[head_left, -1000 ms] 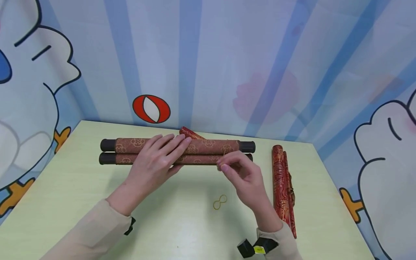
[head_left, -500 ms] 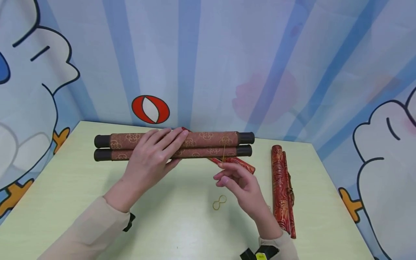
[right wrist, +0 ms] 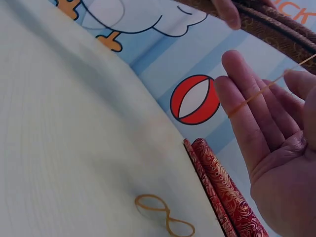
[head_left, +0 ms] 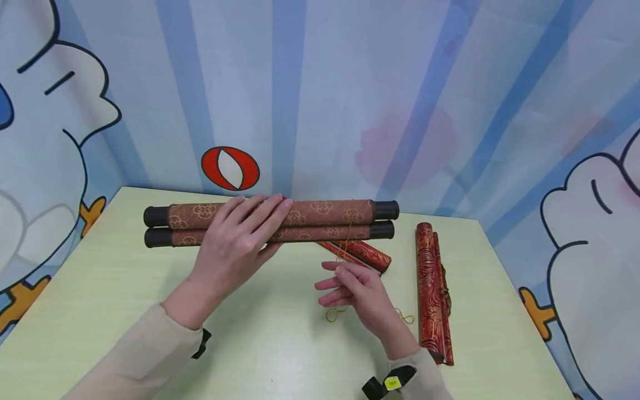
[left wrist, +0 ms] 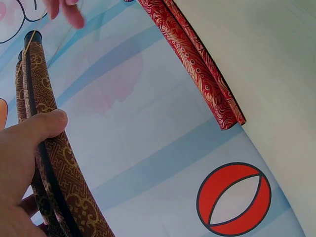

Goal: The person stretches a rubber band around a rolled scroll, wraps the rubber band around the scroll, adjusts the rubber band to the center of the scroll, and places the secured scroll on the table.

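My left hand [head_left: 227,244] grips a brown patterned scroll [head_left: 330,214] with two parallel rolls and black end caps. The scroll is raised off the table, its right part free. In the left wrist view, my thumb lies across the brown scroll [left wrist: 64,163]. A thin yellow rubber band [right wrist: 256,95] stretches from the scroll's right end to my right hand [head_left: 360,294]. In the right wrist view, the band crosses the fairly straight fingers [right wrist: 242,108], and the bent thumb is at it. A red-and-gold scroll [head_left: 367,254] lies partly hidden behind the brown one.
Another red-and-gold scroll [head_left: 430,289] lies lengthwise on the right of the pale table [head_left: 250,333]. A twisted yellow rubber band [right wrist: 168,211] lies on the table near my right hand, with another loose band [head_left: 405,316] by its wrist. A cartoon curtain [head_left: 320,100] hangs behind.
My left hand has lifted the brown scroll slightly. The right hand has drawn down and away from its right end, stretching the rubber band and spreading its fingers. More of the red scroll behind shows.
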The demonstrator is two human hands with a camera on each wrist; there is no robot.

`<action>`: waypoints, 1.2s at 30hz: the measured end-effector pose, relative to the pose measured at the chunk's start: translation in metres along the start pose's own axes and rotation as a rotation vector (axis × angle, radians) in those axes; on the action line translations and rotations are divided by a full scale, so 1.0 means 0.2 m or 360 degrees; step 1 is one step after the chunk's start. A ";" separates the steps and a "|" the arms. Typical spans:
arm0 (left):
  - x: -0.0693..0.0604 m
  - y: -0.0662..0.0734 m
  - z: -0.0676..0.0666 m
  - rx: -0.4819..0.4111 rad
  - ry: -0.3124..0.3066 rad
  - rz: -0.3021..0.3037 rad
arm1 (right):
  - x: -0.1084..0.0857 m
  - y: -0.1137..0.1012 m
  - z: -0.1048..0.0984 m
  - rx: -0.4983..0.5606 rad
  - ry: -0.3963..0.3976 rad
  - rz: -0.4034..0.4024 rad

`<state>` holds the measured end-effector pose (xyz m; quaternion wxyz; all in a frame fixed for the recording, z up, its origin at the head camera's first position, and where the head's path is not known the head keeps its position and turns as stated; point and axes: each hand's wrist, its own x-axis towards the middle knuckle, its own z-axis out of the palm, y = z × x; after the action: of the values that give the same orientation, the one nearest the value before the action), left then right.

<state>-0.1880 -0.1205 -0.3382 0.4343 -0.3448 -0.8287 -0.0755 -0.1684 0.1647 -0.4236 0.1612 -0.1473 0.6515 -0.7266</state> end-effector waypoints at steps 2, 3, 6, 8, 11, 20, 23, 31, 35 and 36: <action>0.00 0.00 0.00 0.0008 0.0005 0.0001 | 0.01 0.01 0.00 -0.0088 -0.0028 0.0042; 0.00 0.00 0.00 0.0013 0.0008 0.0001 | 0.01 0.01 0.00 -0.0125 -0.0045 0.0058; -0.01 0.00 0.01 0.0021 0.0018 -0.0002 | 0.01 0.02 0.01 -0.0206 -0.0063 0.0067; -0.01 -0.01 0.01 0.0022 0.0027 -0.0014 | 0.00 0.02 0.02 -0.0237 -0.0036 0.0039; -0.02 -0.01 0.02 0.0026 0.0033 -0.0040 | -0.03 0.03 0.04 -0.0283 0.0053 -0.0002; -0.03 0.01 0.03 0.0006 -0.0004 -0.0126 | -0.07 0.09 0.12 -0.0583 0.0388 -0.0231; -0.04 0.02 0.03 0.0007 -0.0038 -0.0155 | -0.08 0.10 0.13 -0.0750 0.0494 -0.0357; -0.04 0.03 0.04 -0.0030 -0.0086 -0.0191 | -0.09 0.12 0.10 -0.1549 0.0680 -0.0815; -0.04 0.03 0.04 -0.0027 -0.0121 -0.0201 | -0.08 0.11 0.06 -0.1881 0.0745 -0.1118; -0.04 0.03 0.04 -0.0028 -0.0131 -0.0204 | -0.08 0.10 0.05 -0.1951 0.0746 -0.1172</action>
<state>-0.1851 -0.1165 -0.3503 0.3911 -0.2976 -0.8656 -0.0962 -0.1492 0.1613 -0.4426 -0.3462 -0.2605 0.8651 -0.2529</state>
